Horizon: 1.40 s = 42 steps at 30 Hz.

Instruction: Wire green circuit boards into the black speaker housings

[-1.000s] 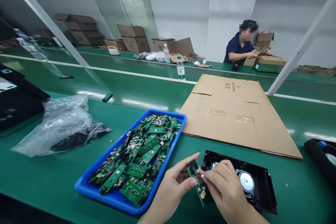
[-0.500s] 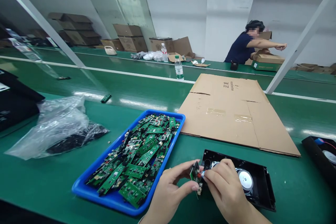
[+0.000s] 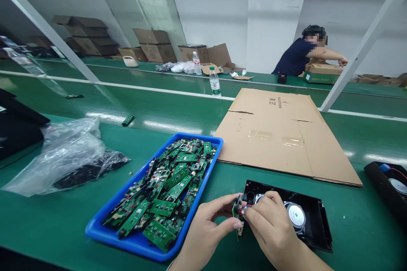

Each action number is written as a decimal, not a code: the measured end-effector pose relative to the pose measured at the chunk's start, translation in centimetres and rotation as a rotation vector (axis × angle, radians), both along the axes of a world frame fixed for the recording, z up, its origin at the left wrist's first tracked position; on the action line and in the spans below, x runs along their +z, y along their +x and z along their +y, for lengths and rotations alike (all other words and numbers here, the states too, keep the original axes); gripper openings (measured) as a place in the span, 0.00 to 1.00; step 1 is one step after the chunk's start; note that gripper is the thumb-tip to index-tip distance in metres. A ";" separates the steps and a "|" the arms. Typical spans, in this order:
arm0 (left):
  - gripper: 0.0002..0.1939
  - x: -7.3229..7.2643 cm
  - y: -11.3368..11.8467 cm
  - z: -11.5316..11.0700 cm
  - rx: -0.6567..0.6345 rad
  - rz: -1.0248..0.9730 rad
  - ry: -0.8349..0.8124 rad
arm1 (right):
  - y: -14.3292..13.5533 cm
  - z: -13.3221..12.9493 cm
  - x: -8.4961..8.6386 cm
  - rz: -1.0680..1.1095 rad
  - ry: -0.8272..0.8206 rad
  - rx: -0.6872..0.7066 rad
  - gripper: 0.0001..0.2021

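My left hand (image 3: 211, 224) grips a small green circuit board (image 3: 237, 216) by its edges, holding it upright above the bench. Against the board's component side, the fingertips of my right hand (image 3: 271, 224) pinch a small wire connector (image 3: 245, 208); a bit of red and blue wire shows there. Whether the plug sits in its socket is hidden by my fingers. Under and behind my right hand lies a black speaker housing (image 3: 313, 214), its inside facing up, with a round silver speaker (image 3: 296, 216) in view and a second one partly covered.
A blue tray (image 3: 133, 250) heaped with green circuit boards stands at left. Flattened cardboard (image 3: 276, 135) lies behind the housing. Another black housing (image 3: 388, 186) is at right, a plastic bag (image 3: 76, 148) far left. Across the line, a co-worker (image 3: 294, 57) handles a box (image 3: 322, 74).
Both hands stay in nearly the same place; the board has turned slightly, and the wire by my right fingertips shows more. The co-worker's outstretched arm has lowered toward the box.
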<state>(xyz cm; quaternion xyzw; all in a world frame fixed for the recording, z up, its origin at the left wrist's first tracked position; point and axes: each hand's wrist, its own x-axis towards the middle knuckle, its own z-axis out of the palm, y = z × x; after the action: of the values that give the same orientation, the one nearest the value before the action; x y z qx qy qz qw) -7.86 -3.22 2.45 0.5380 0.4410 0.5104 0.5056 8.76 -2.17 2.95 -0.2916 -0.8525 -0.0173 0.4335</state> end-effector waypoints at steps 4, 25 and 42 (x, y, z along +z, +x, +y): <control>0.16 0.1 0.0 0.1 0.008 0.127 0.062 | 0.2 0.3 -0.1 -0.009 0.009 0.037 0.10; 0.11 0.8 1.1 -2.0 -0.211 -0.076 -0.400 | 8.7 0.8 0.9 -0.152 -0.451 -0.298 0.08; 0.21 -0.8 5.7 -1.8 0.017 -0.033 -0.319 | 6.4 -1.2 -3.3 0.336 -0.695 -0.220 0.11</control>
<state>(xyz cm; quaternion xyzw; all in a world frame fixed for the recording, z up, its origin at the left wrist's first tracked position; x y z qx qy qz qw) -2.12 -5.05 1.67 0.4388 0.5126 0.4467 0.5875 15.17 -3.39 -0.34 -0.5089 -0.6885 0.2737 0.4382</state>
